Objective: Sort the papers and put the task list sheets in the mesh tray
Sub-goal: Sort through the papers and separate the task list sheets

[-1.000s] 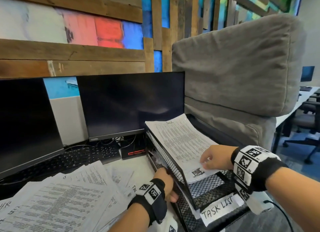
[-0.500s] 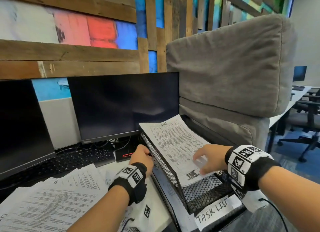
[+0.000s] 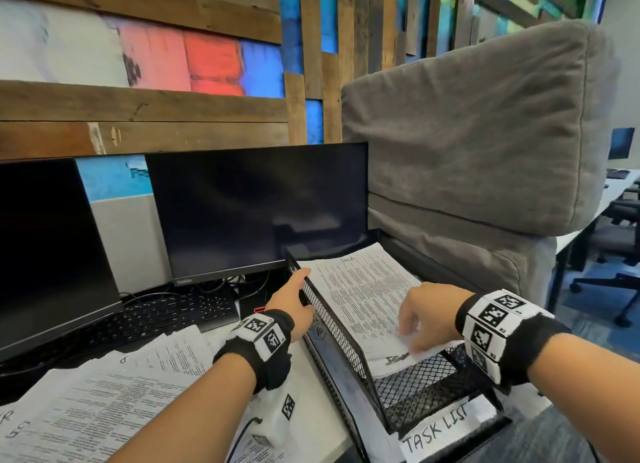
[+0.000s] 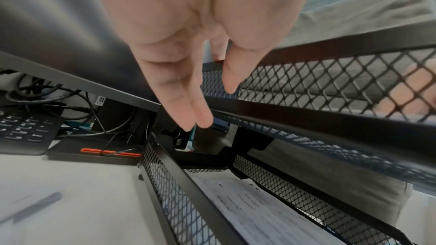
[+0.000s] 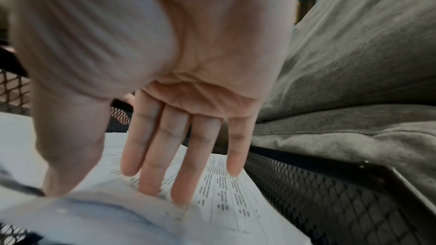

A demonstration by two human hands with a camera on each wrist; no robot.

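Observation:
A black mesh tray (image 3: 332, 319) with a "TASK LIST" label (image 3: 440, 428) stands at the desk's right. A printed task list sheet (image 3: 360, 289) lies slanted in its upper tier. My right hand (image 3: 414, 334) rests on the sheet's near part, straight fingers pressing down (image 5: 151, 180) on the print (image 5: 231, 202). My left hand (image 3: 298, 289) reaches along the tray's left rim. Its fingers (image 4: 188, 111) are straight and the thumb lies against the mesh wall (image 4: 318, 81). Another sheet (image 4: 259, 211) lies in the lower tier.
A spread of loose printed papers (image 3: 104, 403) covers the desk at lower left. Two dark monitors (image 3: 256, 206) (image 3: 45, 248) and a keyboard (image 3: 166, 317) stand behind. A grey cushion (image 3: 485, 133) sits tight against the tray's right side.
My left hand has moved from low at the tray's front left up and forward along its left rim. The right hand stays on the sheet, with fingers now spread flatter.

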